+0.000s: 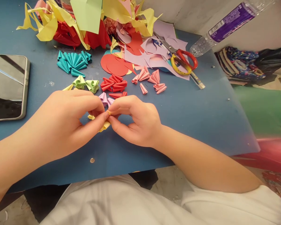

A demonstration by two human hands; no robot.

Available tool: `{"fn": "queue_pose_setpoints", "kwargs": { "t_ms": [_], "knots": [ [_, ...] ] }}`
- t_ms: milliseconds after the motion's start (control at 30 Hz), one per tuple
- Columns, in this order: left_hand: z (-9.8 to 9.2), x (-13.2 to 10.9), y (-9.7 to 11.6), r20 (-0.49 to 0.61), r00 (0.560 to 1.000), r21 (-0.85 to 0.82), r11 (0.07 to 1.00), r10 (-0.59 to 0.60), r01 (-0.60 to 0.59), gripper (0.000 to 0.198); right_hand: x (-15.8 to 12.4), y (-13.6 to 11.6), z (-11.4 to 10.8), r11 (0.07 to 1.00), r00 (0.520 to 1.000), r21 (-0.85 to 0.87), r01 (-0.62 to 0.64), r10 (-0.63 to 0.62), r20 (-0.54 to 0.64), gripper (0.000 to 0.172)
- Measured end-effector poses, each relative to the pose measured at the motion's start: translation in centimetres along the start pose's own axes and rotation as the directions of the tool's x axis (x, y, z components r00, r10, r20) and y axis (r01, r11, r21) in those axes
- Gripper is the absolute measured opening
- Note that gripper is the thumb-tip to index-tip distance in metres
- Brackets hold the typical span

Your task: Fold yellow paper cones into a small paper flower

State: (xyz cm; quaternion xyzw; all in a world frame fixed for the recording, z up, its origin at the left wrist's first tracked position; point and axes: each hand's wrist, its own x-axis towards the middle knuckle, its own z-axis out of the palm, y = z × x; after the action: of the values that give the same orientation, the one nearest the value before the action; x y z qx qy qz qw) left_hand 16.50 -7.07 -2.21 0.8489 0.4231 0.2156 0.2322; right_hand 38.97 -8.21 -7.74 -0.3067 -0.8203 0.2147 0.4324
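My left hand (67, 120) and my right hand (135, 120) meet over the blue table (201, 112), fingertips pinched together on a small yellow paper piece (104, 126) that pokes out below them. Just beyond my fingers lie small rolled paper cones in groups: lilac cones (105, 99), red cones (114, 84), pale green cones (86, 83), teal cones (73, 63) and pink cones (150, 79).
A heap of yellow, red and lilac paper scraps (121, 28) fills the back of the table. Scissors with red and yellow handles (181, 61) lie on the scraps beside a pen (198, 81). A phone (7, 86) rests at the left. A plastic bottle (227, 23) leans at the right.
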Motion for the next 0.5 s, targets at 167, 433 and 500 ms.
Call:
{"fn": "queue_pose_setpoints", "kwargs": {
  "t_ms": [167, 433, 500],
  "knots": [
    [0.09, -0.23, 0.04, -0.024, 1.0, -0.02, 1.0, 0.003, -0.003, 0.019, -0.07, -0.17, -0.07, 1.0, 1.0, 0.023, -0.001, 0.001, 0.002, 0.022],
    [-0.21, -0.37, 0.3, -0.042, 0.999, 0.002, 1.0, 0.02, -0.02, 0.016, -0.1, -0.26, 0.03, 0.998, 0.998, -0.03, 0.052, -0.053, -0.035, 0.022],
    [-0.23, -0.41, 0.34, -0.063, 0.998, 0.001, 1.0, 0.028, -0.028, 0.015, 0.07, -0.11, 0.05, 0.996, 0.996, -0.052, 0.068, -0.071, -0.06, 0.02]
  ]
}}
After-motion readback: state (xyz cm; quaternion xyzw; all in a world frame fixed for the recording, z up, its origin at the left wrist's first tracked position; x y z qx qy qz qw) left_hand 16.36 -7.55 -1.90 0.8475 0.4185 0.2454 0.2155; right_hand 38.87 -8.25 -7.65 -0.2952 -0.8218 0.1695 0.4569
